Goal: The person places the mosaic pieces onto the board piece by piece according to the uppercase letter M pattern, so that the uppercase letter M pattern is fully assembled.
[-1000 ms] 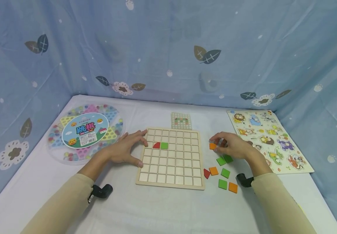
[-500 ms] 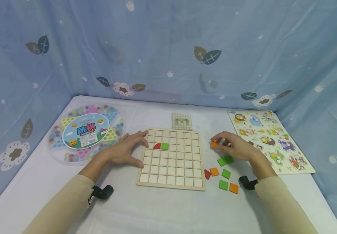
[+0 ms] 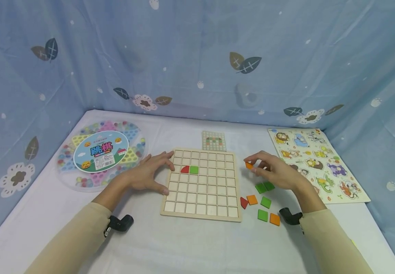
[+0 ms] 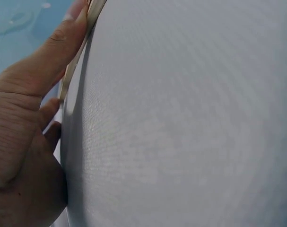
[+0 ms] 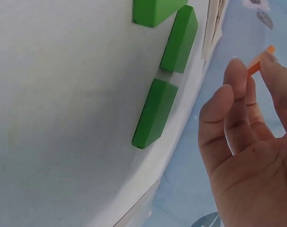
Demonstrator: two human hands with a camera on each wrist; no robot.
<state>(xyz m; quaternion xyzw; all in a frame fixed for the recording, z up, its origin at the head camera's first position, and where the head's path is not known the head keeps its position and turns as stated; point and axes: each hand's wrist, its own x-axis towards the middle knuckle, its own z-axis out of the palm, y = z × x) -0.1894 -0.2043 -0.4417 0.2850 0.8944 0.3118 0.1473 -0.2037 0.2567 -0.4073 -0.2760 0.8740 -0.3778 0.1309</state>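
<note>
My left hand [image 3: 148,176] rests at the left edge of a wooden grid board [image 3: 202,188], thumb and fingers spread along its rim. In the left wrist view the thumb lies on the board's edge [image 4: 70,78]. A red quarter-round tile [image 3: 185,169] and a green square tile [image 3: 194,170] sit side by side in the board's grid. To the right of the board, my right hand [image 3: 275,171] pinches an orange square tile [image 3: 249,165] between thumb and fingers. In the right wrist view this tile is raised, with two green tiles [image 5: 155,113] on the cloth nearby.
Several loose tiles lie right of the board, among them a red one [image 3: 243,203] and an orange one [image 3: 251,199]. Behind the board is a small pattern card [image 3: 213,141]. A round Chinese checkers set [image 3: 101,152] stands left, an animal puzzle board [image 3: 315,163] right.
My right hand has shifted slightly and tilted the orange tile in its pinch. The left hand keeps its place at the board's edge.
</note>
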